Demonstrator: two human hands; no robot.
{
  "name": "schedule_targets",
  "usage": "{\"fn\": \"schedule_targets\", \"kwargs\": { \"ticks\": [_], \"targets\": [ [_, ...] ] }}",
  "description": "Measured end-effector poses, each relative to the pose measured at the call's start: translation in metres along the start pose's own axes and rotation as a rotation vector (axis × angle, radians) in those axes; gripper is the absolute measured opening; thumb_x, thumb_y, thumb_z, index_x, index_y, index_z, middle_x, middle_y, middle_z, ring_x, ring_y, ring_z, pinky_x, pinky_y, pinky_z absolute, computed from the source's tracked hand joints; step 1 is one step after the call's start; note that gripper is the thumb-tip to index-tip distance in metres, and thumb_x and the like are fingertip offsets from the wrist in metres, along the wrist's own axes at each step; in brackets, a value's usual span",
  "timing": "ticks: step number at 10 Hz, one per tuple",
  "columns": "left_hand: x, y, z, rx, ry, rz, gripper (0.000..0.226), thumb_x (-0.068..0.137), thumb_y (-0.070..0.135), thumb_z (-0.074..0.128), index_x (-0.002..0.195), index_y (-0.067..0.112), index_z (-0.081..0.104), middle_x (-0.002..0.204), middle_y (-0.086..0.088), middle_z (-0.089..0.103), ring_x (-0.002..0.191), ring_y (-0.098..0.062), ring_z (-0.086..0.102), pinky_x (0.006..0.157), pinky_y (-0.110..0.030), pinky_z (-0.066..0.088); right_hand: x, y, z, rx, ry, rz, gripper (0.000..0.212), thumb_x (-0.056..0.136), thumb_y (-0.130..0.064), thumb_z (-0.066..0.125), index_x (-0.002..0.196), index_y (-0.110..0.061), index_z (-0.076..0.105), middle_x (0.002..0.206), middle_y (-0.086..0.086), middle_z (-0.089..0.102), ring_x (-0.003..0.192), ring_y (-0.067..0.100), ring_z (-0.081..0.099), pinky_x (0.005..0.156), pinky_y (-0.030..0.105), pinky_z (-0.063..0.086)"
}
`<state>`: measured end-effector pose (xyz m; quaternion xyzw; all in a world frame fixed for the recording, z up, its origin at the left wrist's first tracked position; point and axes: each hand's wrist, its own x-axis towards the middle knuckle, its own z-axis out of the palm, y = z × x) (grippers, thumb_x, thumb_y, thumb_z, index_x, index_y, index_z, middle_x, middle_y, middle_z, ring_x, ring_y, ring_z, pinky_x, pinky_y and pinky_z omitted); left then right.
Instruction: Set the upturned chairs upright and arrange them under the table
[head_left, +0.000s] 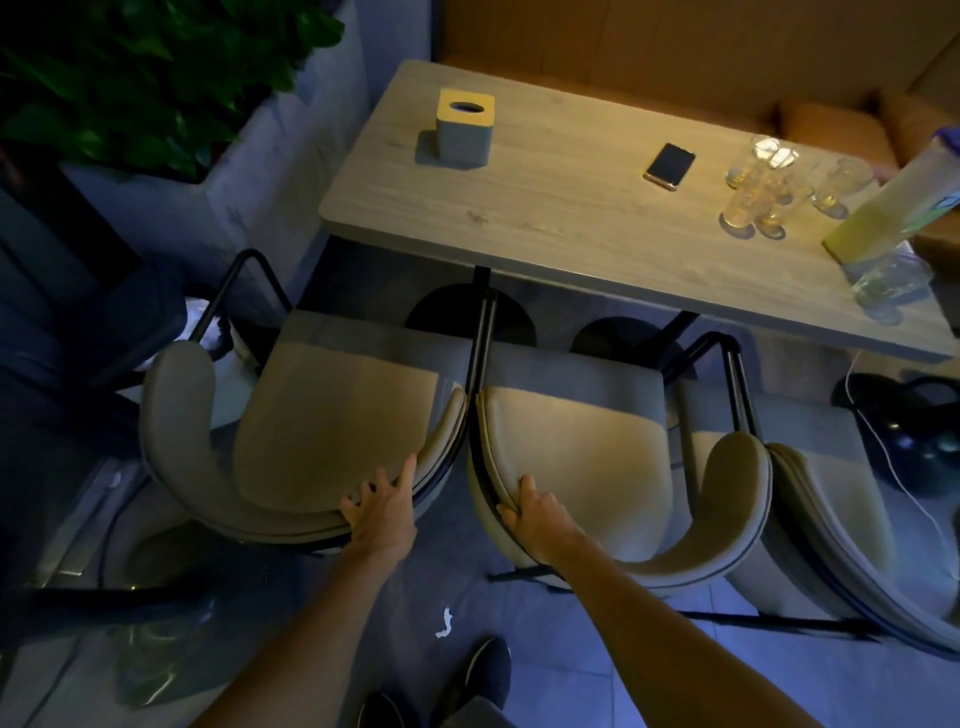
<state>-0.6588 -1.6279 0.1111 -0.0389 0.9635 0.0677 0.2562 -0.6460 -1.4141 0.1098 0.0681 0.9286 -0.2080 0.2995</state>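
The table bears glasses at two o'clock that may topple if the left hand, spread on the left chair, and the right hand, gripping the middle chair, shove hard.

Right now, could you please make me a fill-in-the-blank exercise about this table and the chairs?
1. The phone lies on the table between the tissue box and the ___.
2. The right hand grips the backrest of the ___ chair.
3. The tissue box has a ___ top.
4. At the table's near side stand ___ chairs.
Missing words: glasses; middle; yellow; three.
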Motion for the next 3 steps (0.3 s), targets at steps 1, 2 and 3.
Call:
{"fn": "schedule_targets", "kwargs": {
  "ticks": [1, 2, 3],
  "targets": [
    [0.002, -0.004, -0.004, -0.048, -0.074, 0.012, 0.087, 0.093, 0.02, 0.058, 0.155, 0.037, -0.001, 0.146, -0.013, 0.035, 0.131, -0.031, 0.035, 0.104, -0.049, 0.031, -0.007, 0.0, -0.008, -0.03, -0.052, 0.012, 0.048, 0.099, -0.046, 0.045, 0.127, -0.007, 0.041, 0.116, 0.018, 0.059, 0.099, 0.034, 0.06, 0.078, 0.035, 0.044],
    [-0.002, -0.002, -0.016, -0.089, -0.025, 0.016, 0.063, 0.1, 0.035, 0.048, 0.154, 0.03, 0.016, 0.146, -0.012, 0.04, 0.132, -0.032, 0.039, 0.107, -0.051, 0.029, -0.011, 0.0, -0.025, -0.056, -0.086, -0.001, 0.046, 0.098, -0.049, 0.045, 0.12, -0.009, 0.05, 0.113, 0.013, 0.059, 0.092, 0.027, 0.056, 0.077, 0.031, 0.04],
    [-0.003, 0.006, -0.038, -0.198, 0.096, 0.069, 0.04, 0.102, 0.039, 0.042, 0.139, 0.023, 0.044, 0.137, -0.008, 0.05, 0.124, -0.03, 0.049, 0.102, -0.046, 0.036, -0.012, -0.007, -0.05, 0.011, 0.003, 0.006, 0.044, 0.097, -0.046, 0.046, 0.123, -0.013, 0.055, 0.115, 0.012, 0.06, 0.111, 0.032, 0.058, 0.084, 0.033, 0.042]
  ]
}}
